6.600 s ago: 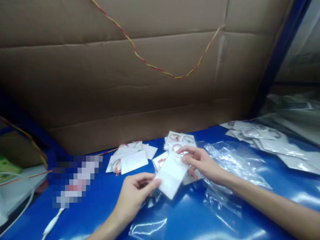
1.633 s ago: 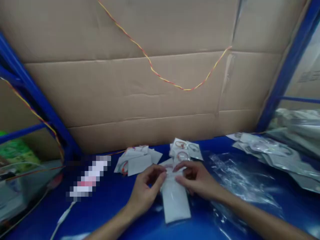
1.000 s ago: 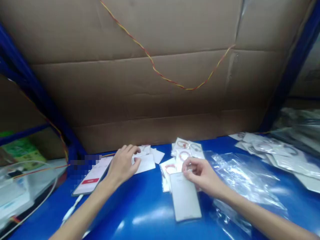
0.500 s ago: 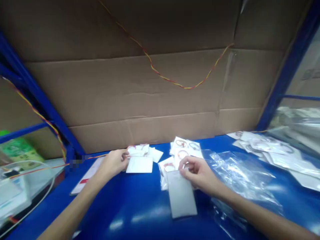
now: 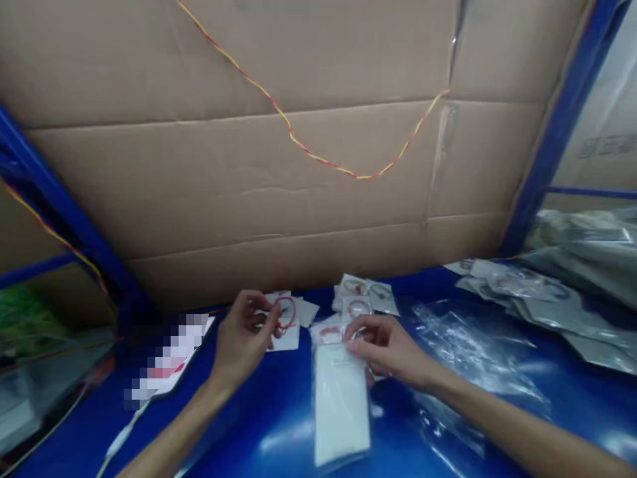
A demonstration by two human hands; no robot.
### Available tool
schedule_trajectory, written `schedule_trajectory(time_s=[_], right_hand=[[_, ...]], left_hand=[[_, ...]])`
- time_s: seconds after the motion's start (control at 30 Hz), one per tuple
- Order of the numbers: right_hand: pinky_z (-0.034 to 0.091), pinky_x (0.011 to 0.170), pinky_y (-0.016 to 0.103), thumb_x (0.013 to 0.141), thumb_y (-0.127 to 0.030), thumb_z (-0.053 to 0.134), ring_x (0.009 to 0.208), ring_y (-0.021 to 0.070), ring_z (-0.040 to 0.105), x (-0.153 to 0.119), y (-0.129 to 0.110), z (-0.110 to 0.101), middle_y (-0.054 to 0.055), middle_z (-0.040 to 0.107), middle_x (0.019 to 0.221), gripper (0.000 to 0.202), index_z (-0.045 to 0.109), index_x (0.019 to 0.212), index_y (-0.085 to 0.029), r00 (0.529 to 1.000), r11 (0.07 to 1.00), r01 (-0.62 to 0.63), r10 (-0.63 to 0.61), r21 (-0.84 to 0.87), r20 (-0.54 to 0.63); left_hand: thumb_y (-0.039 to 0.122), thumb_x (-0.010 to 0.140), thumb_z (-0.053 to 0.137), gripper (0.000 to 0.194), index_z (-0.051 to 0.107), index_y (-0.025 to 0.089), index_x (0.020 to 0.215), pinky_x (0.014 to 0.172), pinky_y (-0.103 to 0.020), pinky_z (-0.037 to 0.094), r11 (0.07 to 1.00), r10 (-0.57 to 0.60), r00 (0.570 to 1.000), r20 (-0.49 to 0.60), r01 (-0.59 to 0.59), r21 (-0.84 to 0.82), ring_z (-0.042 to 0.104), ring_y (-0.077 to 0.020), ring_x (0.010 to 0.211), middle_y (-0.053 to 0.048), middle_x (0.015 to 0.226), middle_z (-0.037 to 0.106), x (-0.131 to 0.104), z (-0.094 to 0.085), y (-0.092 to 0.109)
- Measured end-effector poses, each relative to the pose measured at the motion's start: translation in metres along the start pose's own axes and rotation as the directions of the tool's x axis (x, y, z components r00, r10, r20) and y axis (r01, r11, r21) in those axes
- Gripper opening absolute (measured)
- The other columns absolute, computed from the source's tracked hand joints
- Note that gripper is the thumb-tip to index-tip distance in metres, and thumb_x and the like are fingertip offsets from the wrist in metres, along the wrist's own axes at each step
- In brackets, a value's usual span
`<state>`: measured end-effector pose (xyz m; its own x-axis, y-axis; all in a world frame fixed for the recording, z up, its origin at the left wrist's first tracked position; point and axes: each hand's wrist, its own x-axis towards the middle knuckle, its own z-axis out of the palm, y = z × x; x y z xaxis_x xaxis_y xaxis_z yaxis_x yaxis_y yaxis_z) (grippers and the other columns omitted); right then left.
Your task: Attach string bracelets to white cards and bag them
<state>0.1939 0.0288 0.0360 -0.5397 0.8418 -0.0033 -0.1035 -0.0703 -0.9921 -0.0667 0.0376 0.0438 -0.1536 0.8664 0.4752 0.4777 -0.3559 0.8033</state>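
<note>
One phone (image 5: 172,372) lies on the left of the blue table (image 5: 269,418); to its right, the left hand (image 5: 243,338) pinches a red bracelet (image 5: 286,326) over white cards (image 5: 288,340). Next, the right hand (image 5: 385,346) has thumb and fingers clamped on the far end of a bagged white card (image 5: 342,405), with clear bags (image 5: 468,358), then packets (image 5: 552,305), farther right.

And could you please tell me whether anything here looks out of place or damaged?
No spill or damage stands out. The clear plastic bags beside the right hand lie crumpled and untidily spread, and the twisted red-and-yellow cord sags across the cardboard.
</note>
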Motion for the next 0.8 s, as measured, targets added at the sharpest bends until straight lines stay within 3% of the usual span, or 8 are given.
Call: schedule_trajectory(time_s=[0.1,0.17,0.27,0.37,0.43,0.6,0.7,0.8], right_hand=[[0.035,0.038,0.009,0.072,-0.052,0.076,0.040,0.0041,0.053,0.001,0.004,0.004,-0.005,0.056,0.051,0.048,0.066,0.096,-0.013,1.000,1.000,0.007,-0.007,-0.020,0.000],[0.035,0.037,0.009,0.073,-0.055,0.074,0.038,0.0040,0.052,0.002,0.007,0.004,-0.004,0.057,0.050,0.050,0.068,0.100,-0.014,0.999,0.998,0.011,-0.012,-0.057,-0.030],[0.037,0.039,0.009,0.073,-0.054,0.074,0.041,0.0023,0.055,0.002,0.009,0.004,0.002,0.069,0.074,0.047,0.070,0.097,-0.014,0.997,0.995,0.025,-0.032,-0.097,-0.069],[0.047,0.045,0.010,0.070,-0.051,0.078,0.054,0.0032,0.063,0.001,0.007,0.002,0.008,0.069,0.111,0.044,0.072,0.091,-0.012,0.994,0.991,0.085,-0.092,-0.100,-0.063],[0.046,0.043,0.010,0.071,-0.051,0.077,0.054,0.0037,0.062,0.000,0.006,0.002,0.008,0.071,0.106,0.044,0.074,0.093,-0.013,0.996,0.990,0.076,-0.082,-0.120,-0.041],[0.036,0.037,0.009,0.071,-0.053,0.076,0.039,0.0037,0.051,0.000,0.006,0.003,0.000,0.061,0.051,0.049,0.076,0.100,-0.014,0.996,0.986,-0.041,0.029,-0.160,-0.079],[0.038,0.041,0.008,0.070,-0.050,0.078,0.045,0.0007,0.051,0.001,0.006,0.002,0.005,0.073,0.072,0.044,0.078,0.098,-0.015,0.991,0.986,-0.003,-0.019,-0.168,-0.130],[0.044,0.052,0.004,0.070,-0.044,0.080,0.062,0.0004,0.058,0.001,0.004,0.000,0.007,0.076,0.093,0.034,0.080,0.091,-0.017,0.983,0.969,0.062,-0.101,-0.238,-0.154]], left_hand=[[0.043,0.084,0.070,0.032,0.052,0.016,0.085,0.044,-0.021,0.051,0.961,-0.091,0.963,0.253,0.151,-0.230,0.065,-0.0163,0.061,0.000,0.072,0.061,-0.023,0.023,0.012],[0.040,0.085,0.070,0.028,0.062,0.015,0.094,0.052,-0.023,0.054,0.941,-0.098,0.938,0.332,0.196,-0.277,0.068,-0.0175,0.070,-0.006,0.088,0.069,-0.034,0.032,0.018],[0.036,0.085,0.070,0.024,0.070,0.015,0.096,0.074,-0.026,0.058,0.923,-0.052,0.937,0.345,0.177,-0.341,0.070,-0.0207,0.089,-0.010,0.102,0.073,-0.046,0.036,0.024],[0.035,0.083,0.071,0.024,0.074,0.016,0.096,0.080,-0.027,0.057,0.915,-0.045,0.936,0.350,0.180,-0.362,0.070,-0.0214,0.090,-0.010,0.100,0.074,-0.051,0.037,0.026],[0.036,0.085,0.069,0.025,0.075,0.017,0.100,0.082,-0.029,0.056,0.914,-0.063,0.925,0.376,0.205,-0.350,0.070,-0.0217,0.090,-0.010,0.104,0.074,-0.052,0.037,0.024],[0.039,0.092,0.054,0.035,0.074,0.017,0.110,0.095,-0.035,0.052,0.849,-0.060,0.877,0.477,0.297,-0.438,0.064,-0.0277,0.111,-0.011,0.120,0.069,-0.052,0.034,0.013],[0.043,0.093,0.052,0.039,0.071,0.016,0.115,0.097,-0.036,0.051,0.844,-0.005,0.863,0.505,0.274,-0.460,0.062,-0.0286,0.115,-0.012,0.123,0.067,-0.054,0.033,0.012],[0.040,0.088,0.066,0.029,0.072,0.017,0.105,0.081,-0.026,0.053,0.934,-0.049,0.902,0.429,0.194,-0.301,0.067,-0.0225,0.098,-0.009,0.106,0.072,-0.055,0.037,0.016]])
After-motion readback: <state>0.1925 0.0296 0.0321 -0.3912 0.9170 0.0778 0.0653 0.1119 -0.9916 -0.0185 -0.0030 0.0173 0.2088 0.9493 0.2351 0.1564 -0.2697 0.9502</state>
